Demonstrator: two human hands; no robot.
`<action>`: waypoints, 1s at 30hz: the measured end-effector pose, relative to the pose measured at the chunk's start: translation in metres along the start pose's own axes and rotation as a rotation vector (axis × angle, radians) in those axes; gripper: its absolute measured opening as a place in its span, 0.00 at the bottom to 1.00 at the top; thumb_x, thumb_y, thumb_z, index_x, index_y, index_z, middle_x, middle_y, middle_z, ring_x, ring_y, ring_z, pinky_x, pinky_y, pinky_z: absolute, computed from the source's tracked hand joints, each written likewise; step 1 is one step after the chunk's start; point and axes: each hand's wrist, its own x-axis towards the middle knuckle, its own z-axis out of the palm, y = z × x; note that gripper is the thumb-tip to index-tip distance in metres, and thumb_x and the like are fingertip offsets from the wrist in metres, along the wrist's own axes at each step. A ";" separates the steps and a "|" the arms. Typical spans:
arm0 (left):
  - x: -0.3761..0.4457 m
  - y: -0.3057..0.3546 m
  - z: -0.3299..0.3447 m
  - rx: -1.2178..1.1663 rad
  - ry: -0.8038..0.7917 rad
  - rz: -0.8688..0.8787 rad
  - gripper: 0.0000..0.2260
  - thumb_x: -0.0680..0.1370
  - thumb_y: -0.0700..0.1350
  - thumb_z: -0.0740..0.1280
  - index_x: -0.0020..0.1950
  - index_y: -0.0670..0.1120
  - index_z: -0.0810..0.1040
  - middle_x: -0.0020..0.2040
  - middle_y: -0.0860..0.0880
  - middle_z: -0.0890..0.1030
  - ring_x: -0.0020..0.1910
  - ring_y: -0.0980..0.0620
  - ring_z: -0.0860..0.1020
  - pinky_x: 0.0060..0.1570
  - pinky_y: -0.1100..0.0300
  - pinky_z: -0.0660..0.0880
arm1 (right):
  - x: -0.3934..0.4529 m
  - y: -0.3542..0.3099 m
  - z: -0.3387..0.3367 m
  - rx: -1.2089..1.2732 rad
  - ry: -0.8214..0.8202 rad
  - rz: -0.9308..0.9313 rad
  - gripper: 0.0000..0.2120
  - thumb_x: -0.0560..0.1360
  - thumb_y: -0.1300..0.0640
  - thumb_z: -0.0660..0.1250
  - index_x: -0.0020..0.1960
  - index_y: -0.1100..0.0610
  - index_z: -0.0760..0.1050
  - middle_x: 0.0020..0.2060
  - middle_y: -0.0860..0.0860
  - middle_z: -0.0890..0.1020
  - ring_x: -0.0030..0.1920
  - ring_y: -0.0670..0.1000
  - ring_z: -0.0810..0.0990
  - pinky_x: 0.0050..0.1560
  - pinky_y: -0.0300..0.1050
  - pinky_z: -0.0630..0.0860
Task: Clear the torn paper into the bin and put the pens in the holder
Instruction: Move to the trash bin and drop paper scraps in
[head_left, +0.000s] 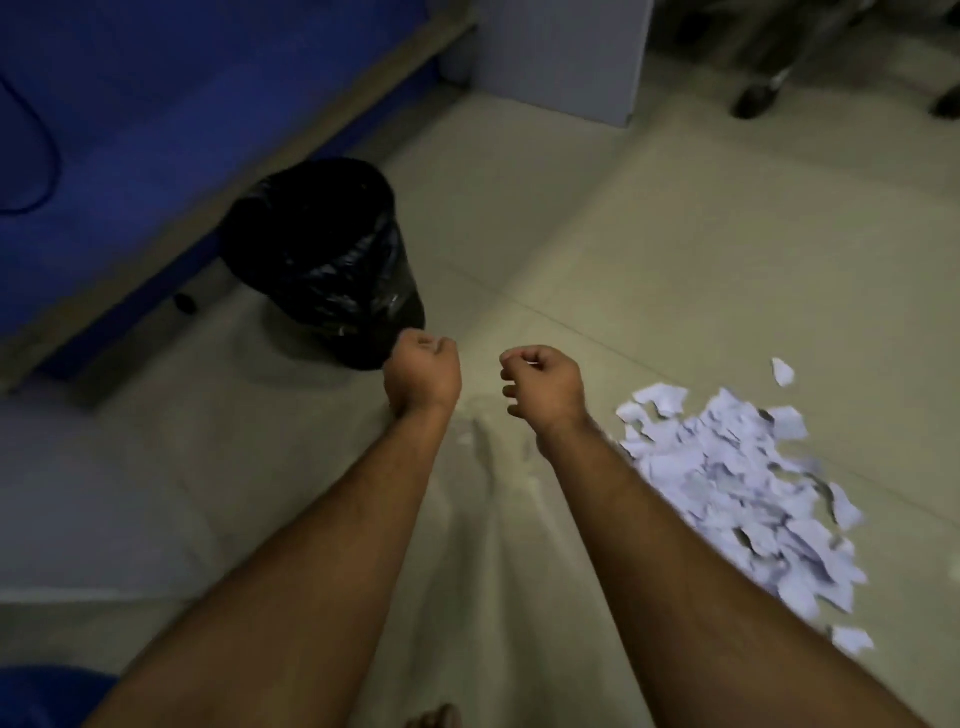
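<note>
A black bin (317, 249) lined with a black plastic bag stands on the pale tiled floor at centre left. A heap of torn white paper (737, 488) lies on the floor at the right. Both my bare arms reach forward between them. My left hand (423, 376) is curled into a fist just in front of the bin's base, with nothing showing in it. My right hand (543, 379) hovers left of the paper heap, its fingers curled loosely; a pale sliver shows between them and its palm is hidden. No pens or holder are in view.
A blue bench or sofa with a wooden edge (156, 156) runs along the left behind the bin. A grey cabinet (561, 52) stands at the back. Another person's shoes (758, 96) are at the top right. A few small paper scraps (467, 436) lie between my arms.
</note>
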 end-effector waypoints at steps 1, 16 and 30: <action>0.016 0.004 -0.012 0.013 0.050 -0.001 0.11 0.74 0.46 0.68 0.56 0.45 0.77 0.51 0.43 0.83 0.51 0.42 0.80 0.48 0.56 0.75 | 0.002 -0.012 0.017 -0.009 -0.035 -0.016 0.03 0.74 0.54 0.69 0.43 0.52 0.81 0.38 0.51 0.84 0.35 0.51 0.81 0.38 0.48 0.80; 0.092 0.025 -0.077 0.218 0.118 0.038 0.11 0.81 0.47 0.63 0.61 0.45 0.75 0.59 0.40 0.80 0.59 0.40 0.78 0.53 0.50 0.75 | 0.001 -0.065 0.091 0.042 -0.176 -0.011 0.02 0.78 0.58 0.67 0.47 0.56 0.79 0.40 0.52 0.82 0.41 0.51 0.80 0.41 0.48 0.80; -0.085 0.025 -0.005 0.098 0.020 0.322 0.13 0.77 0.47 0.65 0.62 0.48 0.77 0.51 0.42 0.82 0.51 0.38 0.79 0.46 0.48 0.77 | -0.010 -0.050 -0.021 0.267 0.003 0.002 0.09 0.75 0.56 0.72 0.54 0.51 0.76 0.47 0.56 0.84 0.41 0.52 0.84 0.33 0.44 0.80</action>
